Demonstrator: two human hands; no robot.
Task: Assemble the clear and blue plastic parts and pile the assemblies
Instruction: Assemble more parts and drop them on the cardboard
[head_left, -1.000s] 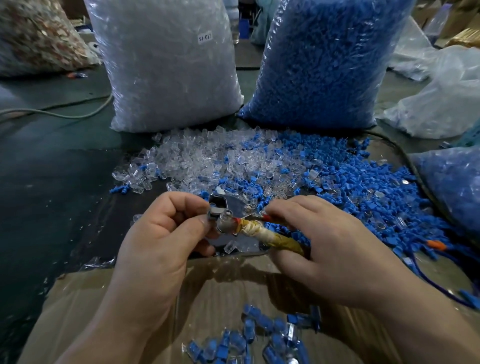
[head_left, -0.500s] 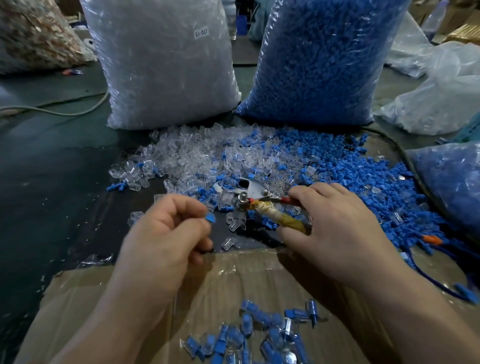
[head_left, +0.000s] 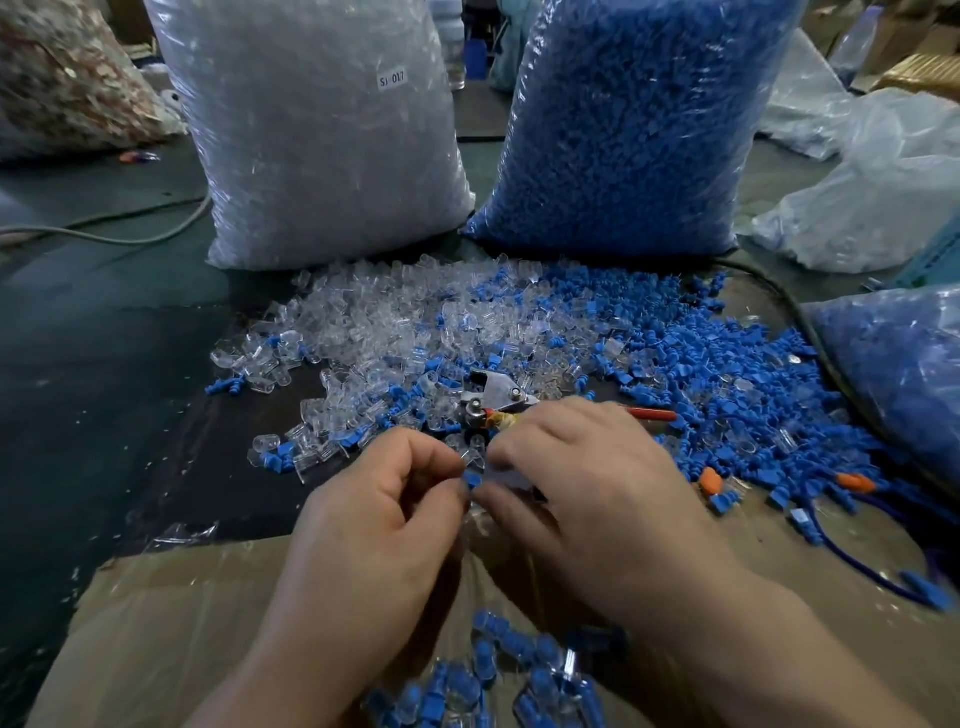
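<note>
My left hand (head_left: 384, 509) pinches a small blue part (head_left: 472, 479) between thumb and forefinger. My right hand (head_left: 587, 483) meets it fingertip to fingertip and seems to pinch a pale clear part (head_left: 506, 475), blurred by motion. Loose clear parts (head_left: 389, 327) and blue parts (head_left: 701, 364) lie spread out beyond the hands. A metal crimping tool (head_left: 493, 397) with a red handle lies on them, just past my right hand's fingers. Several finished clear-and-blue assemblies (head_left: 493, 675) are heaped on the cardboard (head_left: 208, 623) below my wrists.
Two tall sacks stand at the back, one of clear parts (head_left: 322, 130) and one of blue parts (head_left: 634, 119). Another bag of blue-and-clear pieces (head_left: 904, 374) sits at the right. A grey cable (head_left: 130, 236) crosses the dark floor at the left. Orange pieces (head_left: 709, 480) lie at the right.
My right hand has let go of the tool, which now lies on the parts, and come to my left hand. My left hand still pinches the blue part.
</note>
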